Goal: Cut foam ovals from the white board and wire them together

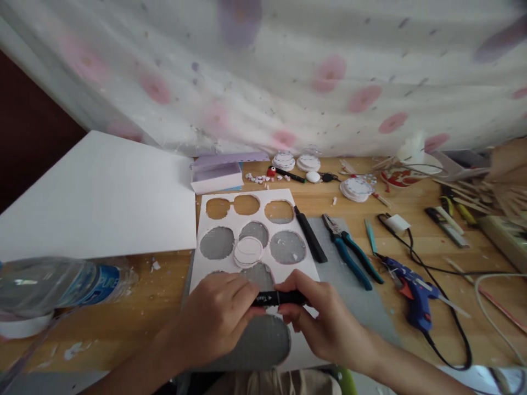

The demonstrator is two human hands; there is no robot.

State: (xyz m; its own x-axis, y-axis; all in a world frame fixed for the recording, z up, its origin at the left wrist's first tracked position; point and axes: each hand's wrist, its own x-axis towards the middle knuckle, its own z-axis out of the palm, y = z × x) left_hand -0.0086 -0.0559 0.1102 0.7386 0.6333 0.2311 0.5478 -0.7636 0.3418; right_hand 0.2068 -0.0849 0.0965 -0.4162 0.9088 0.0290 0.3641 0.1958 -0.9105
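Between my two hands lies a black marker pen [269,298], held level above a white foam board [209,236] with several round holes cut in it. My left hand [220,310] grips one end, and light lettering shows on the barrel beside its fingers. At the other end, my right hand [315,307] pinches the pen between thumb and fingers. A loose white disc [248,250] rests on the board just beyond my hands. Under the board is a grey cutting mat [362,307], partly covered.
Right of the board lie a black cutter-like tool [310,236], teal-handled pliers [349,249] and a blue glue gun [415,291] with its cable. A large white sheet [102,203] and a plastic bottle [61,282] are at left. White disc stacks [356,188] and an open box [216,174] stand behind.
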